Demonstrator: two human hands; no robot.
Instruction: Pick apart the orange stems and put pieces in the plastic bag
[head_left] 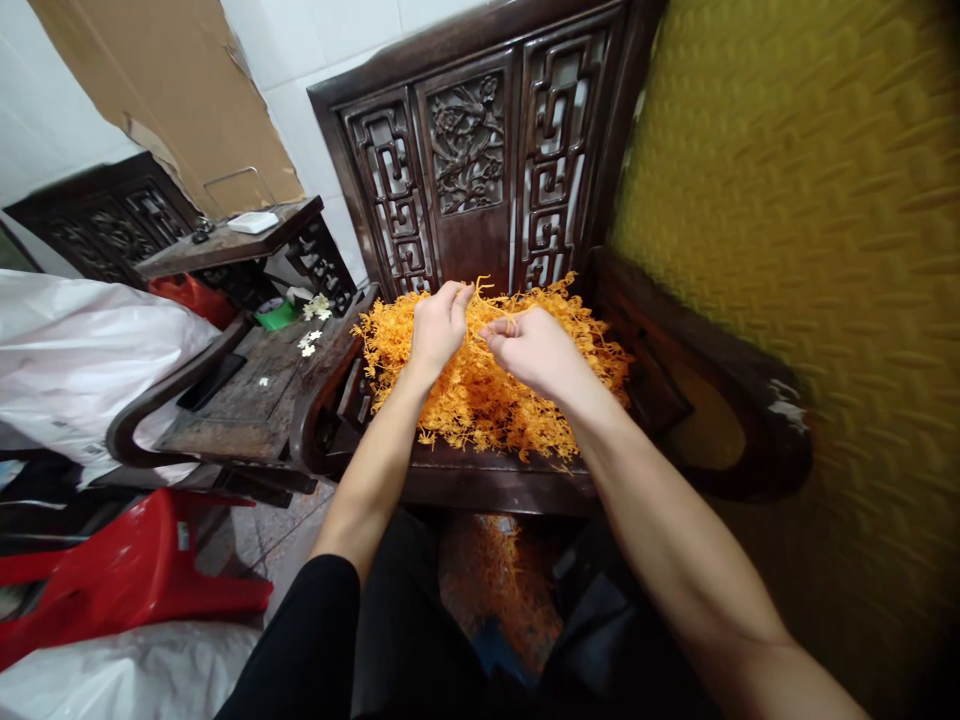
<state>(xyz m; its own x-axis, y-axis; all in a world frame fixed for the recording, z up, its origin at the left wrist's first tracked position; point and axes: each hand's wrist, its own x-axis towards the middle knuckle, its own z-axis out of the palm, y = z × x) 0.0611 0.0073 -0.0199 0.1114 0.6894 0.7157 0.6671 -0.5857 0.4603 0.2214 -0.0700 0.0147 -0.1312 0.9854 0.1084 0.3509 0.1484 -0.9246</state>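
A heap of small orange plastic flower sprigs (487, 400) covers the seat of a dark carved wooden chair (480, 160). My left hand (439, 325) hovers over the heap with fingers pinched on an orange sprig. My right hand (529, 345) is close beside it, thumb and forefinger pinching the same or a neighbouring sprig. Both hands meet above the heap's middle. More orange sprigs (499, 580) lie below the seat's front edge, between my legs.
A low wooden side table (247, 390) at the left carries a few white flowers (309, 345). A red plastic stool (127, 580) and white bags (75, 350) stand further left. A yellow textured wall (810, 200) rises at the right. Cardboard (180, 90) leans behind.
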